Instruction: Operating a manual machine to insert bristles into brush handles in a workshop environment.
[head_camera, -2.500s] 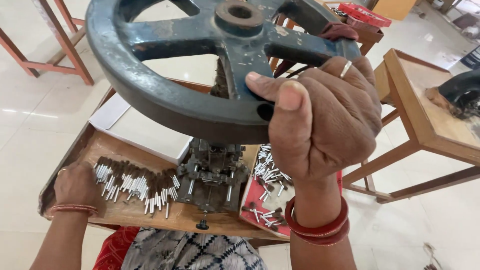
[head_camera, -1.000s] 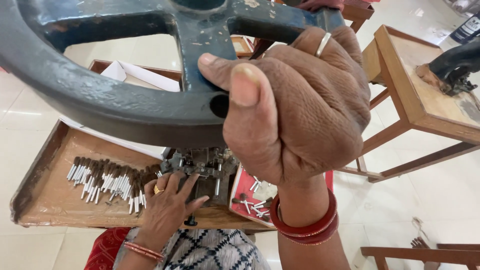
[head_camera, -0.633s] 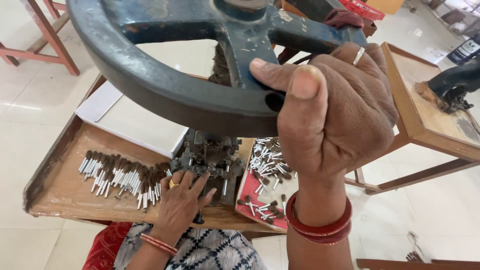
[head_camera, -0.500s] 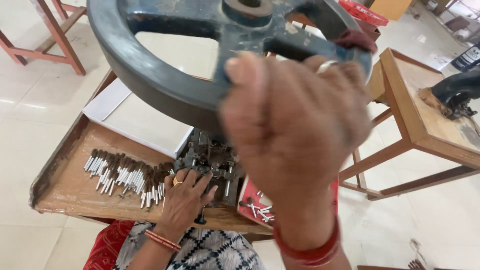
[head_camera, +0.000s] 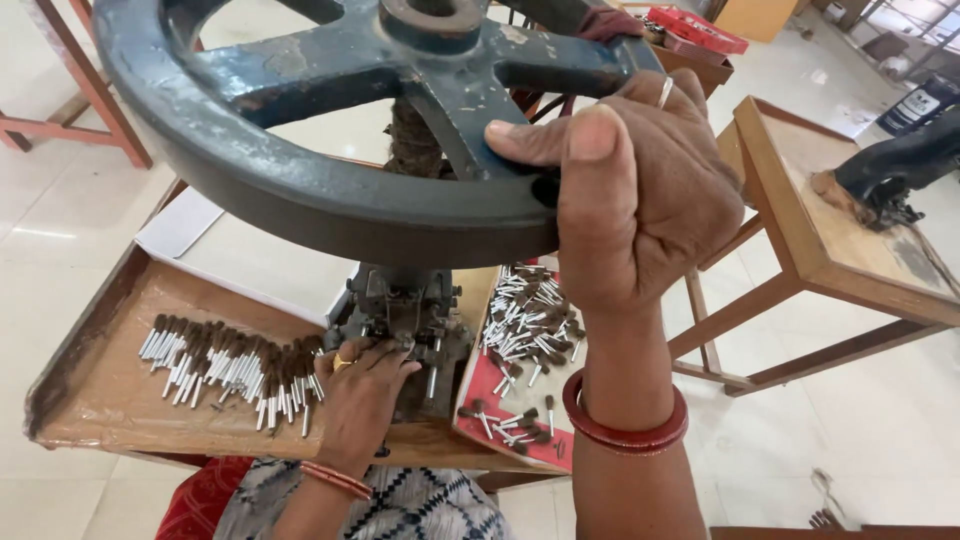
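Observation:
A big dark iron handwheel (head_camera: 300, 190) fills the top of the view on a hand press (head_camera: 405, 320). My right hand (head_camera: 640, 190) grips the wheel's rim at its near right side, thumb over the top. Below, my left hand (head_camera: 360, 395) rests with its fingertips at the base of the press, where a small part sits; whether it pinches that part I cannot tell. A row of small metal-stemmed brush pieces (head_camera: 225, 365) lies on the wooden tray (head_camera: 90, 400) just left of that hand.
A red tray (head_camera: 490, 400) right of the press holds several loose metal-stemmed pieces. A white sheet (head_camera: 180, 225) lies behind the wooden tray. Another wooden table (head_camera: 830, 250) with a dark machine (head_camera: 890, 175) stands at the right. A red crate (head_camera: 695, 25) sits at the back.
My right hand has swung the wheel back and forth. My left hand left the row of pieces and came to the base of the press, where it stays.

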